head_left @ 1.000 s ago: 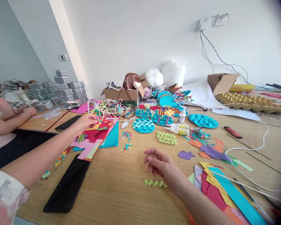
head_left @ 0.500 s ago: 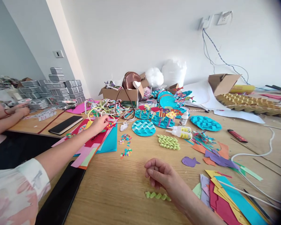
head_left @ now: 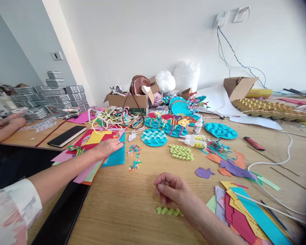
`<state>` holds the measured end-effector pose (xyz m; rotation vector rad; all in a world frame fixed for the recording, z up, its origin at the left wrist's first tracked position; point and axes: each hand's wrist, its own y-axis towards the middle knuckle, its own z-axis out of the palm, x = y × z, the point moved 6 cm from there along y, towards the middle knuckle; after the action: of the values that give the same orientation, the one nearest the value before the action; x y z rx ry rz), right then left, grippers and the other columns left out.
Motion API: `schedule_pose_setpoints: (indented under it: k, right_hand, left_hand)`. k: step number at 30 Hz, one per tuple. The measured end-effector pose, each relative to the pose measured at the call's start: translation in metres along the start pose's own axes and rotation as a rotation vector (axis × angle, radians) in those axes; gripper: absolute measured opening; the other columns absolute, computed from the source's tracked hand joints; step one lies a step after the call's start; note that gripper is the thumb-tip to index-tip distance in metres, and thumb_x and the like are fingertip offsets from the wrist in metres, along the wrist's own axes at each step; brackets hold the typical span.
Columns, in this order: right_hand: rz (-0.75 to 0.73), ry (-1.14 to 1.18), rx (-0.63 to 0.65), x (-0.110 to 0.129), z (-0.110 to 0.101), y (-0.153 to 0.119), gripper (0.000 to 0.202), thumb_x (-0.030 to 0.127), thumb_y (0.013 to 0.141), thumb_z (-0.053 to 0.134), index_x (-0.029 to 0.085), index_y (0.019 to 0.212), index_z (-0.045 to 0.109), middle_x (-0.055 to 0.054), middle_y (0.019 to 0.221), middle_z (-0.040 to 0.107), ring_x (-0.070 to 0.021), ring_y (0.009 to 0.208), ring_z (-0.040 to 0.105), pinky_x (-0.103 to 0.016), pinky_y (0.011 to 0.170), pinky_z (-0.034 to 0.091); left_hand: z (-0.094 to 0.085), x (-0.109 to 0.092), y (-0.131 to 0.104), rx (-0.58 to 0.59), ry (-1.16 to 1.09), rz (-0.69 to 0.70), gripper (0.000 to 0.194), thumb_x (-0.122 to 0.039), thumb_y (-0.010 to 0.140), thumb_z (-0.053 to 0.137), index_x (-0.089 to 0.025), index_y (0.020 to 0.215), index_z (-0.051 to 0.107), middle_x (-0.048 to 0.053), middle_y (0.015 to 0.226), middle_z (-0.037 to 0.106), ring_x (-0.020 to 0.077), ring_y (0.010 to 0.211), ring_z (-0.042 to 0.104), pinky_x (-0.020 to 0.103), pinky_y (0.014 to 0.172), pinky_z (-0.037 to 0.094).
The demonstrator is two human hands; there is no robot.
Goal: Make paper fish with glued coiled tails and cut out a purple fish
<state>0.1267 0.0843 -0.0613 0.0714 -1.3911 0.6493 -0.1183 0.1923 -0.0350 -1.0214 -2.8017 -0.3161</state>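
My left hand [head_left: 109,149] lies on a stack of coloured paper [head_left: 89,169], its fingers stretched out toward the blue sheet at the stack's right edge. Nothing shows in its fingers. Over the wooden table, my right hand [head_left: 172,187] hovers loosely curled, with nothing visible between thumb and fingers. Just below it lies a single wavy green strip [head_left: 169,211], partly hidden by the hand. Farther back is a block of several wavy green strips [head_left: 181,152]. A purple paper fish [head_left: 204,173] rests to the right of my right hand. Small confetti pieces [head_left: 135,165] lie between my hands.
Paper scraps [head_left: 244,212] and a white cable [head_left: 288,149] spread along the right. Glue bottles [head_left: 192,143], a blue wavy disc [head_left: 154,137] and a red cutter [head_left: 254,143] stand or lie farther back. At far left are another person's hands [head_left: 15,120] near cards. A black notebook [head_left: 66,136] lies left.
My left hand has come down and nearer from the back of the paper stack, uncovering yellow paper there. My right hand stays almost in place; the view has shifted slightly.
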Motion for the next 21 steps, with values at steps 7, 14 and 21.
schedule_pose_setpoints:
  k: [7,14,21]
  right_hand:
    - [-0.027,-0.017,0.01,0.001,0.0,0.0,0.035,0.045,0.057,0.069,0.017,0.073,0.054,0.006,0.057,0.056,-0.0038,0.042,0.044,-0.018,0.042,0.028]
    - [-0.058,-0.041,0.011,0.003,-0.001,-0.001,0.035,0.046,0.057,0.069,0.018,0.072,0.055,0.005,0.057,0.056,-0.005,0.042,0.043,-0.019,0.042,0.028]
    - [-0.092,-0.126,0.022,0.005,0.004,-0.006,0.037,0.049,0.058,0.07,0.019,0.073,0.056,0.004,0.058,0.056,-0.0065,0.044,0.042,-0.021,0.044,0.029]
  left_hand:
    - [-0.001,0.003,-0.005,0.038,-0.052,0.0,0.017,-0.018,0.086,0.046,-0.019,0.076,0.06,0.004,0.079,0.06,0.0167,0.077,0.055,0.025,0.07,0.043]
    - [-0.048,0.032,-0.026,-0.038,-0.131,-0.269,0.024,-0.023,0.086,0.038,-0.018,0.078,0.06,0.005,0.082,0.059,0.018,0.08,0.054,0.028,0.074,0.04]
    - [-0.091,0.055,-0.105,0.122,-0.248,-0.561,0.026,-0.034,0.077,0.046,-0.018,0.059,0.055,0.0,0.062,0.053,0.0155,0.063,0.049,0.024,0.063,0.035]
